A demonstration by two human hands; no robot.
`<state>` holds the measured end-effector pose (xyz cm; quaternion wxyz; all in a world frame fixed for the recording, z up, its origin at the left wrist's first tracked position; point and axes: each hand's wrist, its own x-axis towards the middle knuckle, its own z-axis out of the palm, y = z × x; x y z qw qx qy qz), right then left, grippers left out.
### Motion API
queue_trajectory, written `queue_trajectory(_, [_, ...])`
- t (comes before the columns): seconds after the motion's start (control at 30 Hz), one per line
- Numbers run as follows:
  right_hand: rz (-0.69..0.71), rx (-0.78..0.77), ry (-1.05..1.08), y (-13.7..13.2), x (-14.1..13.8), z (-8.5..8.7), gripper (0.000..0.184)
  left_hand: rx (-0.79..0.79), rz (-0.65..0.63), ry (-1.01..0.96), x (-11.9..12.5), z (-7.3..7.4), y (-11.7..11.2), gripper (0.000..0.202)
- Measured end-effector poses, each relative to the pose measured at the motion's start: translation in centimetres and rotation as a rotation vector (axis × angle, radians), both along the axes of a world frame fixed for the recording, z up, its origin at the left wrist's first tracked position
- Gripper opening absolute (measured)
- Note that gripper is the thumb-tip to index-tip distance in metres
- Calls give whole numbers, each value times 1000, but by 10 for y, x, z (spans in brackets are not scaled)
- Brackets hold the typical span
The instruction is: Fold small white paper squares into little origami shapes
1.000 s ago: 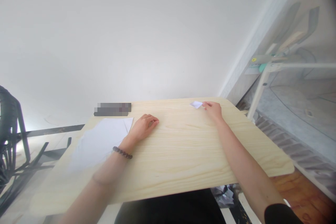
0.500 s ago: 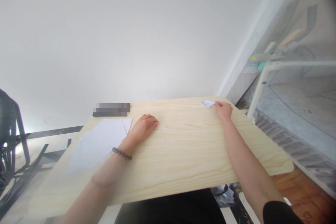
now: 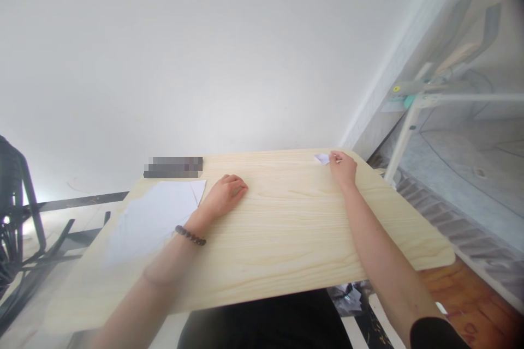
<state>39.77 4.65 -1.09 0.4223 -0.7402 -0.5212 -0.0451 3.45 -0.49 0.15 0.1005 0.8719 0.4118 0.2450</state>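
A light wooden table (image 3: 286, 240) fills the middle of the head view. My right hand (image 3: 343, 167) reaches to the far right corner, its fingertips pinched on a small folded white paper (image 3: 322, 158) that rests on the tabletop. My left hand (image 3: 225, 194) lies on the table with its fingers loosely curled under, holding nothing; a dark bead bracelet (image 3: 190, 235) circles its wrist. Just left of that hand lie white paper sheets (image 3: 155, 215).
A dark flat object (image 3: 173, 167) lies at the table's far edge by the white wall. A black chair frame (image 3: 16, 212) stands at the left. To the right are a white metal frame (image 3: 403, 139) and a glass door over a wooden floor.
My right hand has slid the small folded paper from mid-back of the table out to the far right corner. My left hand has stayed put.
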Motion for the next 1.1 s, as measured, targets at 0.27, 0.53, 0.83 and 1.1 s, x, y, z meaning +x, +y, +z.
queue_trajectory(0.27, [601,-108,-48,-22,-104,7,23,-50,-79,6,-4,6,-1,24])
queue_trajectory(0.53, [887,-136,-140,-45,-164,1,20,-125,10,83,-25,18,0,26])
queue_trajectory(0.83, [926,-151,-168,-45,-168,-4,19,-481,453,211,-115,39,5,50])
queue_trajectory(1.1, [927,-148,-165,-46,-166,-4,20,-471,541,223,-132,27,9,63])
